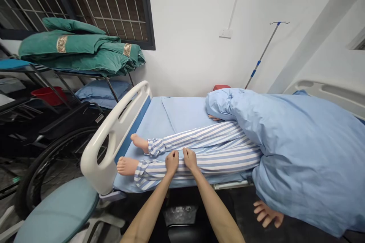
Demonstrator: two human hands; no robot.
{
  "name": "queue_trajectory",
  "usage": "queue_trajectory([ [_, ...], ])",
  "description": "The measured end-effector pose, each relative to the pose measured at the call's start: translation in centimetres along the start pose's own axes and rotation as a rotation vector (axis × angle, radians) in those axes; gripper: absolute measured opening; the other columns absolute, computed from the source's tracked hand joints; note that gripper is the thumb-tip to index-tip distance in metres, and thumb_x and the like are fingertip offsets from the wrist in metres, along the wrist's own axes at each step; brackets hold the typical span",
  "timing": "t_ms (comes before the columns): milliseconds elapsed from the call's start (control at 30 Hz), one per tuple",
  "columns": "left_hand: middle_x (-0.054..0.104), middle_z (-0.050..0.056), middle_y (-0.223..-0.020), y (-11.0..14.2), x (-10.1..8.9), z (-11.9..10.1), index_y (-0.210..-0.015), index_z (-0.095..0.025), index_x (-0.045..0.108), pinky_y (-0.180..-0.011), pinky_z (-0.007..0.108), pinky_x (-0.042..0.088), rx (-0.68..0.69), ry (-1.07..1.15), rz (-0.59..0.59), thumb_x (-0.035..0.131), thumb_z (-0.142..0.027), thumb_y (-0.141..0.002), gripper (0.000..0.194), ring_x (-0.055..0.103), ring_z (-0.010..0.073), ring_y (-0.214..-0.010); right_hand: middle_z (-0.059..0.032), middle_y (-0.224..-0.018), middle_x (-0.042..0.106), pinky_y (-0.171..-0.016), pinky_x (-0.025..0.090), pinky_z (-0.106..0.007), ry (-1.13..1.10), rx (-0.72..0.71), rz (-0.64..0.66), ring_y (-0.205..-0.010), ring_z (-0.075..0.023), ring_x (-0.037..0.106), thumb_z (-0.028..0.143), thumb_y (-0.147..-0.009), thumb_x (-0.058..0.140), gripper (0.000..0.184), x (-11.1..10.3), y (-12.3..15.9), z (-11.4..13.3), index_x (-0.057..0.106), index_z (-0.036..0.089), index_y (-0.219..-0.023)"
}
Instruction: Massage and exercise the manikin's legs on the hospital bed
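My left hand (172, 162) and my right hand (189, 158) are both curled into fists, side by side with a small gap between them. Under them is the near leg (228, 161) of a figure lying on the bed, in blue-and-white striped trousers. The fists rest on or just above its shin; I see no cloth drawn up between the fingers. The far leg (199, 136) lies stretched out beyond. Two bare feet, the near one (127, 166) and the far one (139, 142), point toward the footboard. A light blue quilt (299, 140) covers the upper body.
The white footboard (98, 152) stands at left, beside a wheelchair wheel (31, 182) and a round stool (59, 212). Folded green bedding (85, 49) lies on a rack. The figure's hand (268, 212) hangs over the near bed edge. An IV pole (262, 55) stands behind the bed.
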State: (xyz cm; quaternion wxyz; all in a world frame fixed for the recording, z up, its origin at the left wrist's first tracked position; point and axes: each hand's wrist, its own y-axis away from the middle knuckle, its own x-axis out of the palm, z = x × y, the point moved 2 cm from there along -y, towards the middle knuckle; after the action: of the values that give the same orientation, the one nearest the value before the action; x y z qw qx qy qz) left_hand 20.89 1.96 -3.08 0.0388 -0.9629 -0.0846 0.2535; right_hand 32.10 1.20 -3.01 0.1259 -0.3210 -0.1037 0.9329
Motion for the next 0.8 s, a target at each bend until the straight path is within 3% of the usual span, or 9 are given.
queue_trajectory([
  [100,0.048,-0.001,-0.054,0.3,1.2,-1.2,-0.054,-0.02,0.041,-0.06,0.023,0.028,0.027,0.019,0.032,0.037,-0.034,-0.085,0.034,0.042,0.0114,-0.058,-0.0012,-0.057,0.05,-0.059,0.024,-0.028,-0.059,0.064,-0.017,-0.058,-0.0138,0.042,0.042,-0.093,0.029,0.041,0.1,-0.1,-1.1,0.042,0.021,-0.061],
  [200,0.052,0.0,-0.056,0.9,2.4,-1.6,-0.056,-0.019,0.046,-0.06,0.023,0.024,0.025,-0.1,0.084,0.039,-0.03,-0.085,0.032,0.044,0.0118,-0.059,0.0005,-0.053,0.045,-0.057,0.026,-0.027,-0.167,0.131,-0.044,-0.057,-0.0132,0.04,0.046,-0.091,0.029,0.042,-0.6,-0.7,-1.6,0.037,0.021,-0.057],
  [400,0.053,0.0,-0.057,1.1,2.8,-1.5,-0.055,-0.019,0.046,-0.059,0.024,0.022,0.0,-0.17,0.082,0.04,-0.028,-0.086,0.033,0.042,0.0118,-0.059,0.0004,-0.053,0.045,-0.058,0.025,-0.028,-0.132,0.055,-0.076,-0.056,-0.013,0.038,0.044,-0.092,0.031,0.043,-3.0,-0.3,-2.0,0.037,0.021,-0.057],
  [600,0.049,-0.001,-0.054,0.2,5.3,-4.9,-0.053,-0.019,0.042,-0.06,0.023,0.027,0.084,-0.033,0.101,0.04,-0.028,-0.084,0.032,0.042,0.0114,-0.057,-0.0026,-0.059,0.054,-0.058,0.03,-0.028,-0.272,0.178,-0.174,-0.059,-0.0146,0.043,0.045,-0.09,0.031,0.041,-2.7,0.3,-3.3,0.044,0.02,-0.06],
  [700,0.052,0.0,-0.055,0.8,6.9,-5.2,-0.054,-0.019,0.046,-0.059,0.024,0.026,0.046,-0.071,0.123,0.039,-0.026,-0.085,0.032,0.043,0.0122,-0.058,0.0001,-0.054,0.048,-0.057,0.032,-0.027,-0.351,0.235,-0.188,-0.056,-0.0131,0.04,0.048,-0.09,0.03,0.043,-4.0,-0.4,-3.9,0.038,0.021,-0.058],
  [800,0.057,0.002,-0.06,1.5,7.6,-4.7,-0.057,-0.019,0.051,-0.059,0.025,0.023,0.058,-0.163,0.161,0.042,-0.025,-0.085,0.03,0.045,0.0129,-0.06,0.0012,-0.053,0.044,-0.058,0.03,-0.026,-0.248,0.184,-0.179,-0.056,-0.0124,0.039,0.049,-0.091,0.031,0.044,-6.1,-0.5,-4.5,0.037,0.021,-0.057],
])
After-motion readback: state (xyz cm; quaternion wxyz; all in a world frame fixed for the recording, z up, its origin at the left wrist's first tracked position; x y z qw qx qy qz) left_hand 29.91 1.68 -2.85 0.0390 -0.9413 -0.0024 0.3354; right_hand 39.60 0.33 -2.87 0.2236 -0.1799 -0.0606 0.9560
